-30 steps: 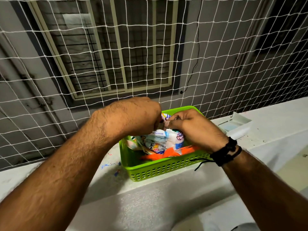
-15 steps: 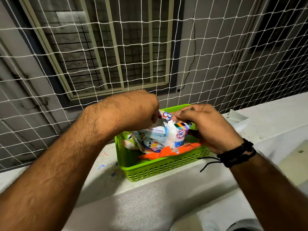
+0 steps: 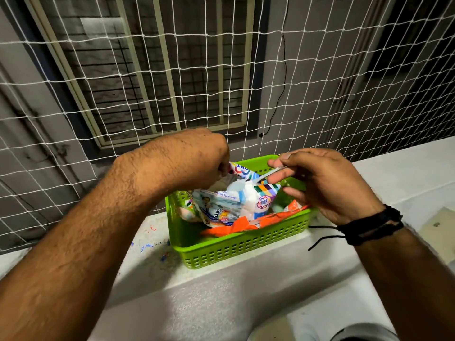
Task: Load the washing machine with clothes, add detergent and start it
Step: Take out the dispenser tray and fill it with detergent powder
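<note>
A white and blue detergent packet (image 3: 229, 205) stands open in a green plastic basket (image 3: 241, 244) on a pale ledge. My left hand (image 3: 192, 158) is closed on the packet's upper left edge and holds its mouth apart. My right hand (image 3: 325, 183) hovers over the basket's right half, thumb and fingers pinched on the handle of a small pale blue scoop (image 3: 237, 187). The scoop's bowl sits at the packet's mouth. No washing machine or clothes can be seen.
An orange packet (image 3: 236, 227) lies along the basket's front wall. White netting (image 3: 320, 94) hangs right behind the basket, with a barred window (image 3: 160, 70) beyond it. The ledge (image 3: 221, 303) runs left and right, with paint specks to the basket's left.
My right hand has drawn back to the right from the packet's top, and the scoop now shows between its fingers. My left hand keeps its hold on the packet.
</note>
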### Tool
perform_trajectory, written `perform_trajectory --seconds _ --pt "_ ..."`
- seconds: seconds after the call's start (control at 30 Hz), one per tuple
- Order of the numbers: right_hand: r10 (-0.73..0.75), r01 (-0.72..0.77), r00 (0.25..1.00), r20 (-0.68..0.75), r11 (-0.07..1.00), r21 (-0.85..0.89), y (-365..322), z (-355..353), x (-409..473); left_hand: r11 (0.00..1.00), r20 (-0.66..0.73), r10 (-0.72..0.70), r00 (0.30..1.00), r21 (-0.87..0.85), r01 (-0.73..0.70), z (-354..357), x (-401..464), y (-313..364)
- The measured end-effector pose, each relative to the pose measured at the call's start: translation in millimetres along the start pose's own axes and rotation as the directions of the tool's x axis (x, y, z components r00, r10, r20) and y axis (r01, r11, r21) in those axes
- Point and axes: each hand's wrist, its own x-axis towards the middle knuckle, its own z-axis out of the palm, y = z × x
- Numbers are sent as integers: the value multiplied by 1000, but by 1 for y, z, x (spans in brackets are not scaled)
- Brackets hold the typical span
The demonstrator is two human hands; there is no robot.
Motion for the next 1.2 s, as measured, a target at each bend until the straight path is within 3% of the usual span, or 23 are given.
perform_trajectory --seconds 0.53,0.8,1.03,1.2 --pt "-76 80 996 -48 994 72 -17 -35 -1 999 -33 48 998 14 -47 5 6 4" --pt "-58 76 985 -159 991 111 -16 -101 15 991 -10 94 995 92 -93 13 12 10" --pt "9 -8 931 -365 1000 5 14 -155 36 992 13 82 997 96 -83 17 16 12" --pt "-10 -53 914 -407 988 -143 44 -168 50 990 15 71 997 123 -72 17 16 14"
